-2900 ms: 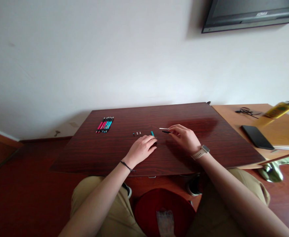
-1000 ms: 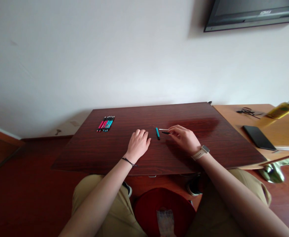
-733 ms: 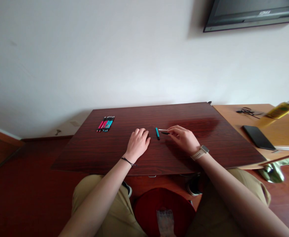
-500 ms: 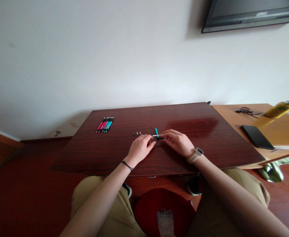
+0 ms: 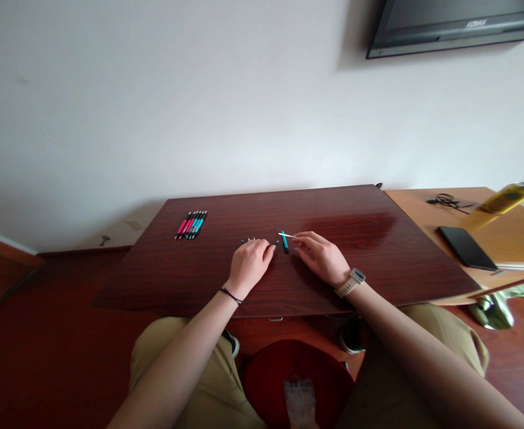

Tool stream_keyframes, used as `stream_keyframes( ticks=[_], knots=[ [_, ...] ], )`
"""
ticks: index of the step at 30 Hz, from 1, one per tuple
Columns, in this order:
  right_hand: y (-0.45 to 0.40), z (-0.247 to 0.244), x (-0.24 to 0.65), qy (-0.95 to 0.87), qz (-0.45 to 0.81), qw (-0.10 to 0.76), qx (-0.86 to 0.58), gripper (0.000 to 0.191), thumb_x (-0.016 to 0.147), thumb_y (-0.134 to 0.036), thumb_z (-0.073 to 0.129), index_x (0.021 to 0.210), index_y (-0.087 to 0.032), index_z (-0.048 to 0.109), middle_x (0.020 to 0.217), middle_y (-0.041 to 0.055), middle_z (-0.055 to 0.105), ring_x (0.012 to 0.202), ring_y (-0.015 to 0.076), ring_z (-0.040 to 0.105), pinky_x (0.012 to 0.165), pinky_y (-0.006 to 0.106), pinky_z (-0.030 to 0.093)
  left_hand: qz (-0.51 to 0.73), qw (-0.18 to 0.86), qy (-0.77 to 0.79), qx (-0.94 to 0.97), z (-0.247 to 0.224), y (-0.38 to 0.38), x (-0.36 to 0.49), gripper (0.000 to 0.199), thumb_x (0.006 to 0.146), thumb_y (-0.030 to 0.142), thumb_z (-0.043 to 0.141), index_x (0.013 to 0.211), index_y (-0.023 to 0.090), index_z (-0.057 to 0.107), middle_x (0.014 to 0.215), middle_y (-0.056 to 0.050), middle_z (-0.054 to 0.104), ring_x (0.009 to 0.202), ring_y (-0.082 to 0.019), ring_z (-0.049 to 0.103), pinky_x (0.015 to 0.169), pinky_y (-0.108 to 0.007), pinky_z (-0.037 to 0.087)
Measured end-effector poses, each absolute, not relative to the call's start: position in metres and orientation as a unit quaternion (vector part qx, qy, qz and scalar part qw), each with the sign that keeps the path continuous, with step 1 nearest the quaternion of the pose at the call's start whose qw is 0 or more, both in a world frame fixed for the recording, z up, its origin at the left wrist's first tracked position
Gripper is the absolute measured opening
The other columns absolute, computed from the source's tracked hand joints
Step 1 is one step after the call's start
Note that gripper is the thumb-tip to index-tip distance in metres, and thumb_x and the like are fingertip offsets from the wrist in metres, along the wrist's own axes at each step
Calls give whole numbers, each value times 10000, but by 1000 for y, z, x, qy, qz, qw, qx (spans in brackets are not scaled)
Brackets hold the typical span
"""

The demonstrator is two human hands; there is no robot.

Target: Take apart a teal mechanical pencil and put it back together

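My right hand (image 5: 321,257) pinches a thin white rod (image 5: 287,235) between thumb and fingertips, its free end pointing left. Under that rod a teal pen barrel (image 5: 284,241) with a dark lower end lies on the dark wooden table (image 5: 226,280). My left hand (image 5: 250,262) is closed just left of the barrel, its fingers curled over the tabletop. A tiny dark piece (image 5: 277,241) shows by its thumb; whether it is gripped is unclear. Small pale pen parts (image 5: 251,239) lie just beyond the left knuckles, partly covered by them.
A row of pink and teal pens (image 5: 191,225) lies at the table's left. On the lighter desk at right are a black flat notebook-like item (image 5: 466,247), a coiled cable (image 5: 447,201) and a yellow can-like object (image 5: 507,198). Below the table stands a red stool (image 5: 266,381).
My left hand has drawn left, away from the white rod and over the small parts. The rod has risen and tilted in my right hand. A black piece seen beside it no longer shows there.
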State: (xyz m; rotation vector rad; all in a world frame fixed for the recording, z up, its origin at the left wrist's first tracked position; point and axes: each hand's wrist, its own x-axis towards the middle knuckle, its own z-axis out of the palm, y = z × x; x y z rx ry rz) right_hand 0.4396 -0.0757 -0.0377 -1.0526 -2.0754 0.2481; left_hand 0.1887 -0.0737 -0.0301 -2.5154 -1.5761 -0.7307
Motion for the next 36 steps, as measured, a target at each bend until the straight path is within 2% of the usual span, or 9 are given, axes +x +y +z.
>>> stream_keyframes(
  ticks=[5,13,17,21,24,27,31,36],
  knots=[
    [-76,-39,437,-815,96,391,-418,274,1061,-231,582,1301,-295,699,1328,83,725,1173,267,726,981,417,631,-182,111,-531,-820,-36,-64,188,290,1115,364,517,923,201,659,908,-110,734,903,-274,696,813,-385,504],
    [-77,-42,432,-820,89,382,-417,260,1057,-226,575,1266,-291,716,1296,85,741,1152,272,730,966,428,634,-155,106,-536,-823,-45,-55,193,179,1075,358,609,1025,193,654,953,-118,747,906,-283,716,795,-376,512],
    [-75,-44,433,-809,89,393,-428,259,1052,-218,567,1255,-279,717,1293,84,741,1122,268,739,959,426,637,-161,101,-537,-822,-44,-56,192,144,1082,305,592,998,195,632,952,-114,743,909,-282,714,783,-374,509],
    [-74,-41,435,-781,111,422,-447,267,1044,-236,582,1267,-273,724,1294,92,738,1009,249,757,880,397,656,-190,92,-512,-833,-36,-63,191,186,1104,329,562,965,210,595,945,-89,726,901,-256,698,798,-365,512],
    [-74,-35,437,-768,137,438,-447,251,1041,-262,604,1255,-260,737,1283,97,739,911,226,756,823,381,656,-197,78,-444,-871,-32,-70,192,180,1104,351,574,987,214,584,943,-66,710,905,-237,688,842,-363,519],
    [-74,-30,440,-777,169,434,-424,217,1043,-295,626,1211,-259,757,1241,88,752,900,219,752,800,368,647,-205,59,-393,-894,-30,-73,193,200,1113,365,556,986,212,579,937,-55,698,895,-231,681,852,-370,523],
    [-74,-27,443,-794,197,417,-395,174,1047,-327,641,1124,-270,786,1189,72,771,911,212,751,772,336,632,-248,14,-397,-883,-29,-74,193,207,1106,367,572,962,217,578,928,-41,689,872,-217,677,842,-354,527],
    [-75,-24,445,-796,200,418,-390,166,1043,-313,649,1117,-264,789,1182,76,770,895,202,745,767,322,621,-321,-92,-431,-838,-29,-74,193,140,1078,345,627,1006,229,597,986,-31,720,887,-199,696,824,-319,533]
  ],
)
